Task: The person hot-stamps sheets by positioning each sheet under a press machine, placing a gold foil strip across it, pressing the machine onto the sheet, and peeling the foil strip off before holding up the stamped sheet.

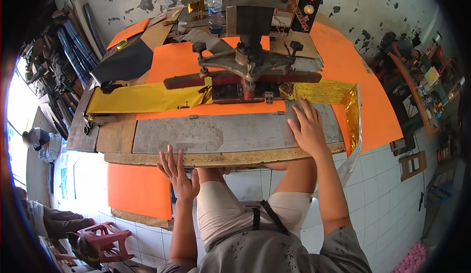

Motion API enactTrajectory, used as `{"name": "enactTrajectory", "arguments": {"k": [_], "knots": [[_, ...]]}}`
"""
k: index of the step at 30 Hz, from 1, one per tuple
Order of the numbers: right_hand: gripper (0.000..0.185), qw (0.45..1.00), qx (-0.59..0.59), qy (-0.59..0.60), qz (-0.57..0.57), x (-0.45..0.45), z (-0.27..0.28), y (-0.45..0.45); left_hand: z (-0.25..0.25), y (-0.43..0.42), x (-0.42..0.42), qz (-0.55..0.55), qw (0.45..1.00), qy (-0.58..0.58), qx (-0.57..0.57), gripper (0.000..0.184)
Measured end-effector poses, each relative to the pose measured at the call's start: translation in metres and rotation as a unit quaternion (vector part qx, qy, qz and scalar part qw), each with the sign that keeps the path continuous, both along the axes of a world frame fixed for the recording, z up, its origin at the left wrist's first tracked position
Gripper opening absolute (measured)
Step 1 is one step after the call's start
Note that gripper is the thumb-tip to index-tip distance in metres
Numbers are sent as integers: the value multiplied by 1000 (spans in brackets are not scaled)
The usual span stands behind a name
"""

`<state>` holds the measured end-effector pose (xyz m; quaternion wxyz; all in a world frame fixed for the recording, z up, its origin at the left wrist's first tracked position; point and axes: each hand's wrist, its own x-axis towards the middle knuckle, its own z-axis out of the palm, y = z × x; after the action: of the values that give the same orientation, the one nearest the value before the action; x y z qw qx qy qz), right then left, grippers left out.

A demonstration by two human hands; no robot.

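Observation:
My left hand (180, 177) rests with spread fingers at the front edge of a grey metal plate (196, 133) on the wooden bench. My right hand (308, 128) lies with fingers stretched out, its tips near the right part of a gold foil strip (328, 92). That strip runs left to right beneath the head of a hot stamping press (250, 60) and hangs down at the right. Orange sheet (181, 60) shows under and behind the foil. What lies directly under the press head is hidden.
A water bottle (215, 13) and a gold foil roll (196, 7) stand at the back. Black sheet (125, 62) lies on the left, scissors (88, 127) at the left edge. Below left are an orange stack (140, 189) and a red stool (109, 238); another person (54, 219) is nearby.

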<state>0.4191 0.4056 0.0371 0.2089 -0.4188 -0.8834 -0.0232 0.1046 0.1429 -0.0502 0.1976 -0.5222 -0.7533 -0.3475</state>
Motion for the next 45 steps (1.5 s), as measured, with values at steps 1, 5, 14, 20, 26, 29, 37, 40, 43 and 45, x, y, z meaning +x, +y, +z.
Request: {"name": "enactTrajectory", "arguments": {"k": [1,5,14,20,26,29,37,40,43,45], "knots": [[51,1000,2,-6,-1,-1,-3,3,0,-1,0,-2,1000,-2,0,62],[53,999,-2,-39,-11,-4,-9,13,1,-5,-2,-21,1000,-10,-2,60],[58,997,-27,-75,-20,-8,-7,22,2,-10,-1,-25,999,-21,-3,58],[58,996,-13,-85,-11,-9,-8,27,3,-12,0,-27,999,-25,-10,59],[53,998,22,-51,19,-11,-5,20,2,-11,0,-29,999,-22,-4,60],[48,997,43,-23,65,-7,18,-12,13,-15,3,-41,998,-35,16,57],[43,992,19,22,122,11,69,-122,59,-13,95,-303,907,-278,92,45],[46,990,30,22,133,22,79,-148,67,6,135,-420,787,-451,8,52],[48,989,31,34,138,28,83,-175,63,20,172,-475,650,-593,15,60],[47,989,24,44,142,33,82,-191,62,20,179,-494,597,-633,16,63]]}}
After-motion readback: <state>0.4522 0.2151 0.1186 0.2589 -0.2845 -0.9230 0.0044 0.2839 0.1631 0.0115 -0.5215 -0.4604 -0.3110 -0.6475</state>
